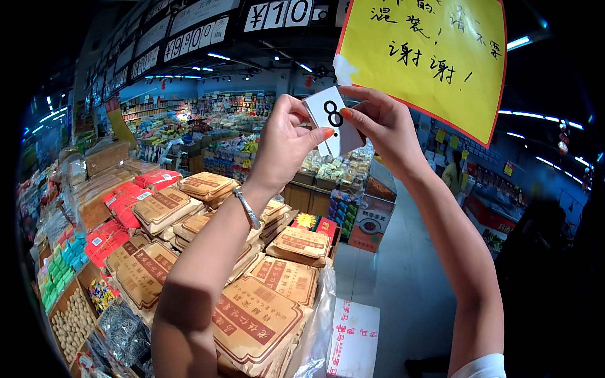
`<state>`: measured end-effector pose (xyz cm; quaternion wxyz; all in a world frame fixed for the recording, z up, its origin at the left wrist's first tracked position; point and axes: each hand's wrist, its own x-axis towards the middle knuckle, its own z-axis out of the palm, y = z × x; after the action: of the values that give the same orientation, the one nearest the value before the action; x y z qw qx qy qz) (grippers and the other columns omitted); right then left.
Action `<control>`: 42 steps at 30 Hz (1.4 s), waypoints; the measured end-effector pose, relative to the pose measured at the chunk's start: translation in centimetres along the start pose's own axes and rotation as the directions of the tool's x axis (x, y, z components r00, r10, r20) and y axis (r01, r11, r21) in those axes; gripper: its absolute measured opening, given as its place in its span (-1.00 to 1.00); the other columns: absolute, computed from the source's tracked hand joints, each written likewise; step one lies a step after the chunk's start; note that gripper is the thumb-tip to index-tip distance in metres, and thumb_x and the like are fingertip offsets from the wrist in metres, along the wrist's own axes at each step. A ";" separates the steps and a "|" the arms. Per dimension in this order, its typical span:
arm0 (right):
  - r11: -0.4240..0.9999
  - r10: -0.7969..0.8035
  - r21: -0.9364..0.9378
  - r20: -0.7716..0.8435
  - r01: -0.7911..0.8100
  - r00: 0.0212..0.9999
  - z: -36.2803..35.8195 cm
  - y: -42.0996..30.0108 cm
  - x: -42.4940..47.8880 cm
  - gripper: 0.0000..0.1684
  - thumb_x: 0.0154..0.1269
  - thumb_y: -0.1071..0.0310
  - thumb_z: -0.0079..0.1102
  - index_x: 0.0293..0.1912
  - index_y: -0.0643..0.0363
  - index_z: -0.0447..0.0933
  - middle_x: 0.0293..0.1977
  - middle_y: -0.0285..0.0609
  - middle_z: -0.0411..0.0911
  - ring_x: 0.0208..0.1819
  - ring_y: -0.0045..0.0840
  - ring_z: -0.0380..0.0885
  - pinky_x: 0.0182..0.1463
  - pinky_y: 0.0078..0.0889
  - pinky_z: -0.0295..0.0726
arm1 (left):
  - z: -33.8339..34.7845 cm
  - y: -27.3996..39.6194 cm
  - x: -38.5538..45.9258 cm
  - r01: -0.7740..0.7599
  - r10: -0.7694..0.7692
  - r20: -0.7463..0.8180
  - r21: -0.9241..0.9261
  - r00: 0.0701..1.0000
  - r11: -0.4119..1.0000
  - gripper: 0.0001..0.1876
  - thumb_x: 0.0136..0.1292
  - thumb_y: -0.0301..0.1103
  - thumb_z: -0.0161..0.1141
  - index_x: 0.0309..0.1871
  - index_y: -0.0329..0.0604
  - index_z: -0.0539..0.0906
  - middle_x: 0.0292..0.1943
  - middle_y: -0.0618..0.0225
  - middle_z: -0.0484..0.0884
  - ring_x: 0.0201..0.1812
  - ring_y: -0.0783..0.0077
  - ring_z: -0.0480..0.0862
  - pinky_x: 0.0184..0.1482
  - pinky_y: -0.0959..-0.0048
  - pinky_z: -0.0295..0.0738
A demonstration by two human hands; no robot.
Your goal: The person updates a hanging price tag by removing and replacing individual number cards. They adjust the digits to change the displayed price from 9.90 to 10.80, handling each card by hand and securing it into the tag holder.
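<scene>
A small stack of white number cards, the front one printed with a large black numeral, is raised in front of me. My left hand grips its left side, thumb across the front face and fingers curled behind. At the upper right edge, my right hand pinches the cards between thumb and fingers. One card's lower corner sticks out slightly from the others. Just above my right hand hangs a yellow sign with a red border and handwriting. Black price boards run along the top.
Below my arms are piled brown paper-wrapped packages, with red packages beside them. Wooden bins at lower left hold round nuts and wrapped sweets. A white carton stands on the aisle floor. Another person is farther back.
</scene>
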<state>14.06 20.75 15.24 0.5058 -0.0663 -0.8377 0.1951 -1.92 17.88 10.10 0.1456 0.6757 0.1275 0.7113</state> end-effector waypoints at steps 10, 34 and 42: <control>0.971 -0.233 -0.063 -0.075 0.229 0.970 2.5 -1.0 1.2 -0.54 0.07 0.61 0.17 0.02 0.31 0.37 -0.31 -0.17 0.50 -0.30 -0.62 0.53 -0.25 -0.59 0.58 | 1.9 0.8 0.8 -0.006 -0.037 -0.135 -0.304 0.990 0.953 -0.49 0.37 -0.06 -0.22 0.29 -0.09 0.09 0.07 0.32 0.33 0.07 0.48 0.38 0.06 0.44 0.35; 0.953 -0.298 -0.116 -0.208 0.279 0.932 -4.0 -2.4 10.3 -0.51 0.11 0.59 0.13 0.05 0.21 0.26 -0.47 -0.14 0.57 -0.45 -0.62 0.55 -0.40 -0.61 0.51 | -0.9 -2.3 8.2 0.113 -0.267 -0.252 -0.494 0.930 0.862 -0.75 0.29 -0.25 0.02 -0.09 -0.22 0.40 -0.17 0.20 0.53 -0.07 0.34 0.56 0.03 0.39 0.48; 0.748 -0.527 -0.566 -0.191 0.346 0.828 -3.9 -3.4 17.9 -0.55 0.03 0.48 0.15 -0.03 -0.07 0.46 -0.55 -0.22 0.55 -0.50 -0.49 0.57 -0.38 -0.45 0.51 | 0.1 -4.7 16.8 -0.143 -0.092 -0.330 -0.622 0.939 0.770 -0.92 0.23 -0.56 -0.02 -0.22 -0.27 0.39 -0.28 0.25 0.50 -0.30 0.37 0.60 -0.17 0.40 0.62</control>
<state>9.14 24.21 32.89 0.6378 -0.0289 -0.7500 -0.1730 -2.39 28.58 23.81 0.3319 0.4538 -0.1075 0.8200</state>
